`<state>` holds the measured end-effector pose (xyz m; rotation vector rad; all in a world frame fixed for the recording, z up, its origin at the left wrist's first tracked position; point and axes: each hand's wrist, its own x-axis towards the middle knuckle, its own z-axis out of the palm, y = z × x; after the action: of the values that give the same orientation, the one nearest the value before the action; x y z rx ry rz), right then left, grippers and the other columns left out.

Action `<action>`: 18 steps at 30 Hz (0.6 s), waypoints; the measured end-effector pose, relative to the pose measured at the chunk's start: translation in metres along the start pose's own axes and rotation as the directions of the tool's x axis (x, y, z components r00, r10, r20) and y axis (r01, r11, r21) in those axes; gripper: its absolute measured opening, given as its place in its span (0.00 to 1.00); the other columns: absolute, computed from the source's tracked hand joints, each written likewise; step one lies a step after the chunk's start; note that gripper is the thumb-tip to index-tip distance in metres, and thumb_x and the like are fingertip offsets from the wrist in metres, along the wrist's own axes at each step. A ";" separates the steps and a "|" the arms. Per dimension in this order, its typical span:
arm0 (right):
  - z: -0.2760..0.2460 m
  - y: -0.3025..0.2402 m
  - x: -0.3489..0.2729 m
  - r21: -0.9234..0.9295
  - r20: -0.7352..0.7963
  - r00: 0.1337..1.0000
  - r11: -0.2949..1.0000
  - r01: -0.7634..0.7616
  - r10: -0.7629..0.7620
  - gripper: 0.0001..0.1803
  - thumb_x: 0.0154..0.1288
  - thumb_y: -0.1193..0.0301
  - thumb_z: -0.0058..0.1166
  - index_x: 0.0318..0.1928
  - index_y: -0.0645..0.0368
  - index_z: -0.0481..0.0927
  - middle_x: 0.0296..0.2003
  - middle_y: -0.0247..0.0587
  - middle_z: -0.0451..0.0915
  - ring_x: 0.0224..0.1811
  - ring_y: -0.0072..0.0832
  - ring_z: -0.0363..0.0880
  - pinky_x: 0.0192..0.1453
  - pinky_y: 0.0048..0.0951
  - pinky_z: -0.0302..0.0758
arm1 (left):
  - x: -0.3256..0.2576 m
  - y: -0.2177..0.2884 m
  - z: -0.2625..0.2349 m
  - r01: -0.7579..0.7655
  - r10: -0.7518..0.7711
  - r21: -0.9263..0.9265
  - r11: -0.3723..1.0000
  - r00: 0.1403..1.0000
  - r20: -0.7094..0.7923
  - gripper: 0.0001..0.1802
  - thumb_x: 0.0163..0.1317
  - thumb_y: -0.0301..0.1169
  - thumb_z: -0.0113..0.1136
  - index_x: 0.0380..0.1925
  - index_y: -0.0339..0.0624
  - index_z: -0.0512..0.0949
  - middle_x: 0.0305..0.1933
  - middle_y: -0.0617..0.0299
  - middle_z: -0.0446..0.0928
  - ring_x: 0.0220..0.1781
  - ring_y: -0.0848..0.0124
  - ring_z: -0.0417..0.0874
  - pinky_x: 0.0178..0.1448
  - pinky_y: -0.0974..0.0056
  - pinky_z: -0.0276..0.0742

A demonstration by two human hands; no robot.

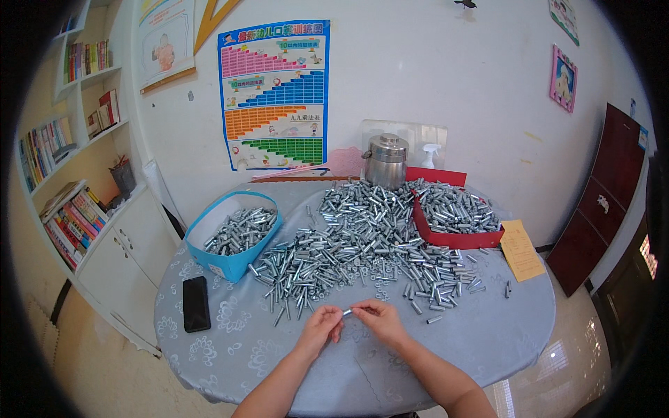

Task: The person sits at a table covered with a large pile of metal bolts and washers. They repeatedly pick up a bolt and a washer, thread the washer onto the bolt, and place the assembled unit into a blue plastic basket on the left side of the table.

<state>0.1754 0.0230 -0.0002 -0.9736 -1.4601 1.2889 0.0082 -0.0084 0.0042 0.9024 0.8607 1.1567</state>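
Over the near middle of the table, my left hand (322, 327) and my right hand (380, 320) meet fingertip to fingertip. Between them is a small silver metal sleeve (347, 313), pinched at either end; the fingers cover part of it. Just beyond my hands spreads a big heap of silver bolts and sleeves (362, 237), with small washers or nuts (380, 279) at its near edge. One loose sleeve (435, 320) lies right of my right hand.
A blue box (244, 265) of metal pieces stands left, a red box (453, 240) of them right. A black phone (196, 304) lies at the left edge. Behind the heap are a steel pot (387, 160) and a spray bottle (431, 155). A yellow paper (522, 251) rests far right.
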 end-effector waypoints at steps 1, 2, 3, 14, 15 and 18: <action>-0.002 -0.001 0.002 0.044 -0.011 1.000 0.999 -0.014 0.014 0.10 0.56 0.72 0.55 0.39 0.60 0.79 0.32 0.34 0.79 0.33 0.18 0.73 0.38 0.20 0.69 | 0.002 -0.002 -0.003 -0.038 0.038 0.081 0.996 0.999 0.003 0.10 0.61 0.32 0.50 0.39 0.38 0.68 0.25 0.62 0.72 0.19 0.78 0.69 0.22 0.73 0.68; -0.004 0.000 0.003 0.036 0.005 1.000 0.999 -0.018 0.018 0.10 0.57 0.72 0.54 0.39 0.61 0.78 0.32 0.33 0.78 0.33 0.17 0.73 0.38 0.18 0.69 | 0.003 -0.004 -0.005 -0.045 0.046 0.069 0.997 0.999 0.000 0.10 0.60 0.30 0.51 0.39 0.37 0.69 0.27 0.60 0.73 0.20 0.78 0.71 0.23 0.73 0.70; -0.006 0.000 0.004 0.028 0.020 1.000 0.999 -0.022 0.022 0.10 0.58 0.71 0.53 0.39 0.61 0.78 0.32 0.32 0.78 0.34 0.15 0.72 0.38 0.17 0.68 | 0.004 -0.004 -0.005 -0.052 0.053 0.058 0.997 0.999 -0.002 0.10 0.59 0.29 0.52 0.38 0.36 0.70 0.29 0.58 0.75 0.21 0.77 0.72 0.25 0.72 0.72; -0.028 0.008 0.068 -0.818 0.054 0.926 0.515 0.255 -0.373 0.10 0.48 0.70 0.55 0.33 0.55 0.81 0.29 0.42 0.76 0.33 0.38 0.74 0.38 0.34 0.71 | 0.006 -0.003 -0.010 -0.073 0.066 -0.045 0.996 0.989 -0.128 0.09 0.58 0.28 0.54 0.37 0.35 0.71 0.30 0.56 0.77 0.21 0.77 0.74 0.26 0.71 0.75; -0.025 0.011 0.073 -0.830 0.059 0.925 0.496 0.255 -0.376 0.09 0.47 0.70 0.56 0.33 0.55 0.81 0.28 0.42 0.75 0.34 0.37 0.74 0.38 0.33 0.71 | 0.006 -0.003 -0.011 -0.070 0.064 -0.043 0.997 0.990 -0.127 0.09 0.58 0.28 0.54 0.37 0.35 0.71 0.30 0.57 0.77 0.21 0.77 0.74 0.26 0.71 0.75; -0.021 0.018 0.084 -0.852 0.075 0.916 0.453 0.264 -0.393 0.09 0.46 0.69 0.57 0.30 0.55 0.81 0.27 0.41 0.75 0.34 0.37 0.74 0.38 0.34 0.70 | 0.005 -0.002 -0.009 -0.056 0.052 -0.033 0.998 0.991 -0.125 0.09 0.58 0.29 0.54 0.36 0.36 0.71 0.30 0.57 0.77 0.21 0.77 0.74 0.26 0.71 0.75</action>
<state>0.1740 0.1110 -0.0059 -1.2525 -2.0947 0.1061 0.0012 -0.0025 -0.0014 0.8353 0.9174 1.2821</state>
